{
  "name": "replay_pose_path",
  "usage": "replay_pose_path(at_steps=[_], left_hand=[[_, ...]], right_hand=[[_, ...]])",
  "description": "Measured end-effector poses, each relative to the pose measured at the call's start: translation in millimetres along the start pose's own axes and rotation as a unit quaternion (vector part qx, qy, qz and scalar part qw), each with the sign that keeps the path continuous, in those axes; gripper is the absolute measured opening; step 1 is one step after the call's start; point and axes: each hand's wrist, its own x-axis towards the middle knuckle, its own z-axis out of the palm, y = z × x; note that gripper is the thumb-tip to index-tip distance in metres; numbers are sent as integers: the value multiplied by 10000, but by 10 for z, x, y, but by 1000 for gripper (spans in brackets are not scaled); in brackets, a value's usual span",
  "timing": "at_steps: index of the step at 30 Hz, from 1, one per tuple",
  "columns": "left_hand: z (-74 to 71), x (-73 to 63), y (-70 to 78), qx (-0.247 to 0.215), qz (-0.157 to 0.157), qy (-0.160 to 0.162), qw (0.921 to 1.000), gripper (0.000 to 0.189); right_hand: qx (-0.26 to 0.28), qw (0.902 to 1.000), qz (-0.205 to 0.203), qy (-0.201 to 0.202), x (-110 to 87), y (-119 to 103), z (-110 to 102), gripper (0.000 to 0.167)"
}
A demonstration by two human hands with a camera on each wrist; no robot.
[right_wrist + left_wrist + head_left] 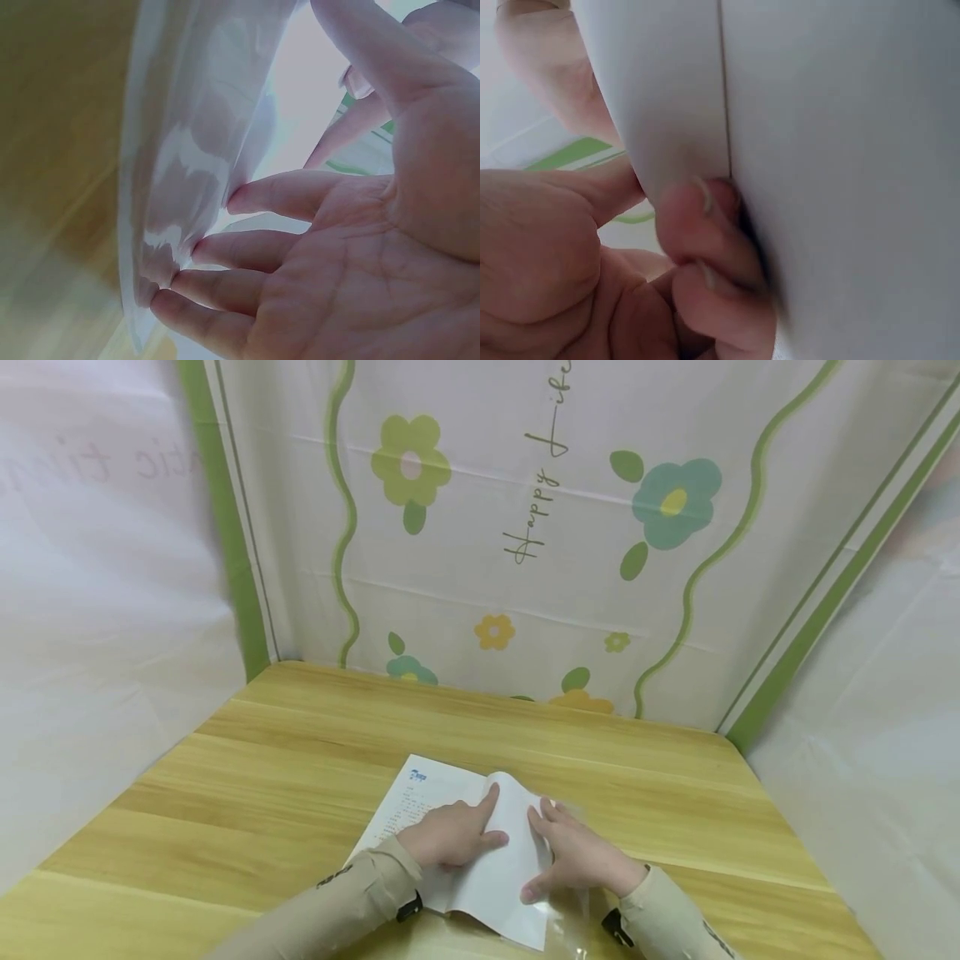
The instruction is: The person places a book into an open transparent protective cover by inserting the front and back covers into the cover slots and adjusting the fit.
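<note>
A booklet (pixel 397 806) lies open on the wooden table, with a small blue logo and lines of print on its left page. Its white right-hand leaf (pixel 502 893) bulges up along the fold. My left hand (pixel 457 833) pinches this leaf near the fold, thumb on top and curled fingers (pixel 697 225) against its other side. The right hand (pixel 581 856) rests at the leaf's right edge, fingers spread and fairly straight. Under those fingertips (pixel 247 199) is a clear plastic film (pixel 180 157), which sticks out past the paper.
The wooden table (pixel 300 760) extends around the booklet on all sides. A white cloth (pixel 465 560) with printed flowers hangs behind it, and pale cloth with green bands hangs at both sides. Both forearms wear beige sleeves (pixel 352 893) with black straps near the wrists.
</note>
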Motion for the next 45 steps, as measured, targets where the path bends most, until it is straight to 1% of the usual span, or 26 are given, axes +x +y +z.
replay_pose_path(at_steps=[2,4,10,12,16,20,23,26,31,33,36,41,43,45], left_hand=[[4,-3,7,56,23,45,10000,78],[-5,-11,11,34,37,14,10000,78],[-76,-51,25,-285,47,-507,9983,82],[-87,-60,34,-372,35,-580,9976,84],[-59,-57,39,-333,-28,-436,9985,86],[-15,-52,45,-128,-69,-244,9996,86],[-1,-53,50,-48,-83,-191,9998,86],[-15,-63,47,-78,-81,-266,9996,85],[-61,-62,16,-195,34,-573,9982,85],[-72,-59,13,-212,59,-643,9977,86],[-63,-60,22,-218,24,-603,9979,87],[-32,-70,57,-76,-39,-378,9992,88],[-33,-74,63,-58,-45,-369,9993,87],[-42,-80,60,-96,-44,-435,9990,87]], right_hand=[[5,10000,-1,-1,-2,5,-1,118],[-1,10000,-20,-5,-3,11,0,118],[15,9999,-151,-26,8,22,1,118],[28,9998,-175,-26,11,20,2,118],[-7,9998,-177,0,15,15,12,118],[-77,9998,-183,28,19,14,27,119],[-112,9998,-163,32,22,19,33,119],[-108,9999,-130,6,23,18,28,120],[-78,9999,-103,-29,26,3,11,120],[-70,9999,-103,-34,27,-4,4,120],[-84,9999,-114,-44,27,-10,-2,120],[-192,9997,-125,-47,29,-13,0,120],[-209,9997,-125,-51,28,-17,2,120],[-191,9997,-121,-57,28,-21,1,120]])
